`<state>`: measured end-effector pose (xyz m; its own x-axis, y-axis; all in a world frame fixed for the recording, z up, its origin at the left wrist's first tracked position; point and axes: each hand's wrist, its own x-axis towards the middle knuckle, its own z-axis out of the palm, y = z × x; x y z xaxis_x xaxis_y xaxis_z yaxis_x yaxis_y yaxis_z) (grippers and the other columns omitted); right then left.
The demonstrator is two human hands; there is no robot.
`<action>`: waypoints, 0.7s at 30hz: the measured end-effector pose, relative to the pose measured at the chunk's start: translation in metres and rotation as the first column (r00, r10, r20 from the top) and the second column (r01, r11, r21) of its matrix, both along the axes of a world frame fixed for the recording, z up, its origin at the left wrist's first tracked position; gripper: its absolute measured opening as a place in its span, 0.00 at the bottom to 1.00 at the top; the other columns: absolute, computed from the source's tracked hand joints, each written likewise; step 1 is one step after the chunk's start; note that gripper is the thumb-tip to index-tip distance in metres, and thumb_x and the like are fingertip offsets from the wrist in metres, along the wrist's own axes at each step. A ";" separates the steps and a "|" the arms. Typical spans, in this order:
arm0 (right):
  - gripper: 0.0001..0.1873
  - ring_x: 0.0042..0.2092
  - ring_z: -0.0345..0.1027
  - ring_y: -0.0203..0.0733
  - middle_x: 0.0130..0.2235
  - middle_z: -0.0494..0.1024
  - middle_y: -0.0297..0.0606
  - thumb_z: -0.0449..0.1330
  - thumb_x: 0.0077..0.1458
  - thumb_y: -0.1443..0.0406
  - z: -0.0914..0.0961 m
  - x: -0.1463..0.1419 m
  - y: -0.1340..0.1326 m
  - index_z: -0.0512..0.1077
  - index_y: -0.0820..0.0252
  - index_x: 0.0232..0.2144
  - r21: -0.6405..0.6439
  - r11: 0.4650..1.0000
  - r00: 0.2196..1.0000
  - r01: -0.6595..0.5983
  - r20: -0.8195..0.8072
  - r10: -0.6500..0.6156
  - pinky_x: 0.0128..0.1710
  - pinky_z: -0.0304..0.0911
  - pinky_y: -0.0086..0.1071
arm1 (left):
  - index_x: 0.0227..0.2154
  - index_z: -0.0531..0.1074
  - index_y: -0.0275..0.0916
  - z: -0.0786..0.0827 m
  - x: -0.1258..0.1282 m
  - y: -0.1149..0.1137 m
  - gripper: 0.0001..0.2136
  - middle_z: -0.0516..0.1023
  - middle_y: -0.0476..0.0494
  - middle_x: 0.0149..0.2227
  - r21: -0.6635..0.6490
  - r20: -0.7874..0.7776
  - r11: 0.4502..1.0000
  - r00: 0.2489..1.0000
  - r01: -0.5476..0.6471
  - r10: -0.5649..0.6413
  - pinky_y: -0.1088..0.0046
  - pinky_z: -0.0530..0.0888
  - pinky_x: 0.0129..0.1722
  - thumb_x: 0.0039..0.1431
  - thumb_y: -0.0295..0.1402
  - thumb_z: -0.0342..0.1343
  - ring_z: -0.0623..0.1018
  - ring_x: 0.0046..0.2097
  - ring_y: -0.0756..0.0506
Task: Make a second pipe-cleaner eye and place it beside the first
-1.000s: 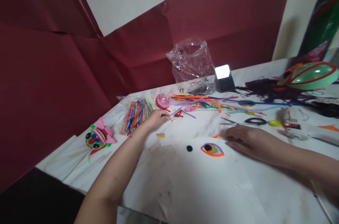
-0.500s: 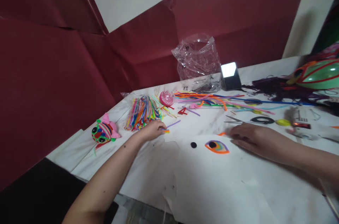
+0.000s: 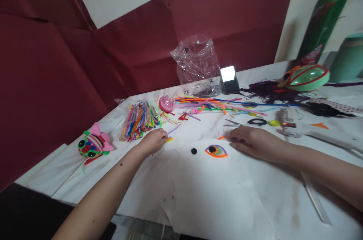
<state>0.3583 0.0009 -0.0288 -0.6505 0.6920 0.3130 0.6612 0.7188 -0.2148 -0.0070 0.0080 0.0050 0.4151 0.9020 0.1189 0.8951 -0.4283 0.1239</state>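
My left hand (image 3: 153, 141) rests on the white table cover (image 3: 215, 194) with fingers curled, its fingertips at a short striped strip of bright pipe-cleaner pieces (image 3: 169, 139); I cannot see whether it grips it. A bag of coloured pipe cleaners (image 3: 138, 119) lies just beyond it. My right hand (image 3: 251, 141) lies flat, palm down, fingers together, right of an eye shape made of coloured pipe cleaners (image 3: 216, 151). A small black disc (image 3: 194, 151) sits left of that eye.
A striped pipe-cleaner fish (image 3: 93, 145) lies at the left edge. Loose pipe cleaners (image 3: 215, 104), a pink ball (image 3: 166, 103), scissors (image 3: 249, 122), a glue gun (image 3: 286, 128), a clear bag (image 3: 195, 60), a phone (image 3: 229, 79) and a green mask (image 3: 306, 77) crowd the far side.
My left hand drew back from the pipe-cleaner bag toward me and came down at the small striped strip. My right hand has stayed flat beside the eye shape.
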 end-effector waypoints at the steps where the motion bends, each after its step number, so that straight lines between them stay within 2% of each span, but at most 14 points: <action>1: 0.16 0.39 0.68 0.42 0.39 0.75 0.42 0.47 0.57 0.61 0.000 0.000 0.000 0.71 0.60 0.41 0.002 1.000 1.000 0.000 -0.002 0.000 0.38 0.64 0.36 | 0.25 0.72 0.37 0.000 0.001 0.000 0.09 0.73 0.46 0.29 0.005 0.006 1.000 1.000 -0.015 0.015 0.75 0.65 0.33 0.50 0.26 0.46 0.70 0.32 0.48; 5: 0.16 0.38 0.68 0.42 0.38 0.75 0.41 0.48 0.57 0.60 0.000 0.000 0.001 0.71 0.60 0.40 0.012 1.000 1.000 -0.003 -0.010 0.003 0.38 0.64 0.36 | 0.26 0.71 0.36 0.010 0.002 0.003 0.10 0.73 0.46 0.28 0.019 0.051 0.996 0.995 -0.089 0.088 0.76 0.65 0.31 0.50 0.27 0.44 0.71 0.31 0.48; 10: 0.15 0.38 0.69 0.43 0.39 0.76 0.42 0.48 0.57 0.61 -0.001 0.000 -0.001 0.71 0.59 0.40 -0.001 1.000 1.000 0.013 -0.021 -0.013 0.38 0.65 0.35 | 0.28 0.72 0.35 0.022 0.000 0.008 0.12 0.76 0.47 0.29 -0.044 0.067 0.991 0.989 -0.129 0.132 0.78 0.67 0.32 0.49 0.26 0.43 0.74 0.33 0.50; 15: 0.16 0.41 0.70 0.44 0.41 0.75 0.42 0.48 0.57 0.59 -0.007 0.002 0.001 0.71 0.57 0.41 -0.022 0.998 0.999 0.050 -0.010 -0.051 0.40 0.65 0.35 | 0.27 0.74 0.35 0.010 0.004 0.004 0.13 0.77 0.47 0.29 -0.057 0.015 0.988 0.989 -0.147 0.148 0.79 0.67 0.31 0.48 0.25 0.44 0.74 0.32 0.50; 21: 0.18 0.43 0.69 0.45 0.43 0.75 0.42 0.46 0.57 0.57 -0.013 0.004 0.006 0.71 0.57 0.42 -0.009 0.999 0.999 0.046 0.025 -0.046 0.42 0.66 0.37 | 0.26 0.75 0.35 0.000 0.012 -0.005 0.12 0.76 0.42 0.31 -0.017 -0.081 0.993 0.990 -0.115 0.114 0.75 0.67 0.36 0.50 0.25 0.45 0.72 0.34 0.48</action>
